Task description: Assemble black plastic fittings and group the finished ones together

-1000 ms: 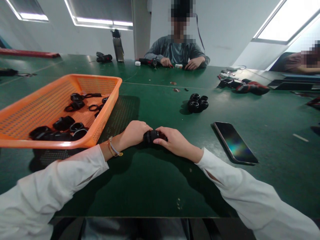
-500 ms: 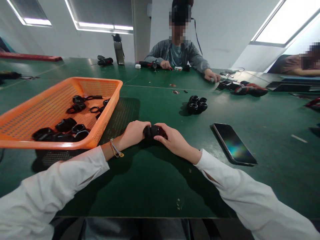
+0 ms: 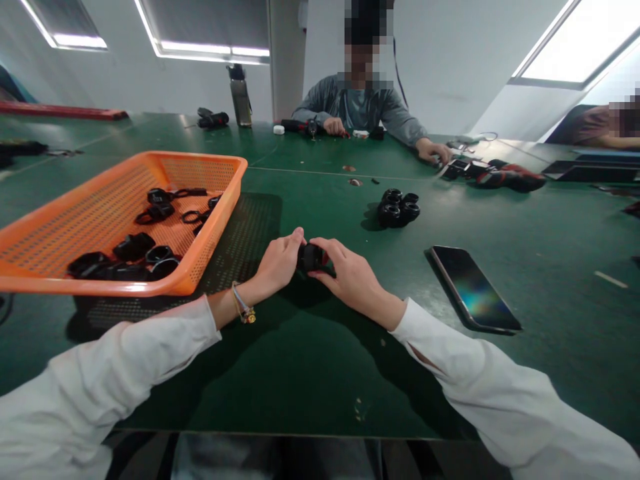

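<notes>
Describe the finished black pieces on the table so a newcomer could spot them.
On the green table, look beyond the phone toward the far side. There sits a tight cluster of black rings, loose on the bare tabletop, unlike the black parts in the orange basket.

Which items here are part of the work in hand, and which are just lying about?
In hand: black part held between left hand and right hand; black parts in the orange basket; cluster of black pieces.

Lying about: phone; bottle; red-and-black tool near another person's hand.
</notes>
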### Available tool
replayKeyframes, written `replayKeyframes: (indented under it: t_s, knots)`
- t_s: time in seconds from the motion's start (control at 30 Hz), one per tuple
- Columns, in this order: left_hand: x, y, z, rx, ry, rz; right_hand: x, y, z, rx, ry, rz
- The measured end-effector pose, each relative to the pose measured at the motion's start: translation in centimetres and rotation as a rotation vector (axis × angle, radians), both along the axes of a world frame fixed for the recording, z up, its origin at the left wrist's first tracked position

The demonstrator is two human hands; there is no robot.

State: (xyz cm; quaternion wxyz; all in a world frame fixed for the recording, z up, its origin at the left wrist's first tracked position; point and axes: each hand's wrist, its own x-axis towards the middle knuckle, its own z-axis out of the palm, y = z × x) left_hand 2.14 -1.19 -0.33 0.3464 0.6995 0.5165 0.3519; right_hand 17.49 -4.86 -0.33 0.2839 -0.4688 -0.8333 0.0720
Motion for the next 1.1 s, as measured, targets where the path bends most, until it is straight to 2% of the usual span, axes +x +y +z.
replayKeyframes:
  t_s: [0.2, 0.43, 0.73, 0.93, 1.1]
  knots:
    - [0.2, 0.1, -0.4, 0.136, 0.188, 0.063, -0.5, -0.2, 0.0, 0.054, -0.114, 0.022]
    - [0.2, -0.4, -0.1, 0.227, 0.273, 0.069, -0.8, -0.2, -0.9, 0.102, -0.030, 0.002]
    - [0.0, -0.5, 0.2, 0.325, 0.347, 0.084, -1.7, -0.5, -0.5, -0.161, 0.115, -0.132]
    - [0.1, -0.3, 0.2, 0.278, 0.318, 0.082, -1.7, -0.4, -0.4, -0.228, 0.184, -0.128]
    - [0.4, -0.1, 0.0, 0.145, 0.162, 0.105, -0.9, 0.2, -0.6, -0.145, 0.173, -0.030]
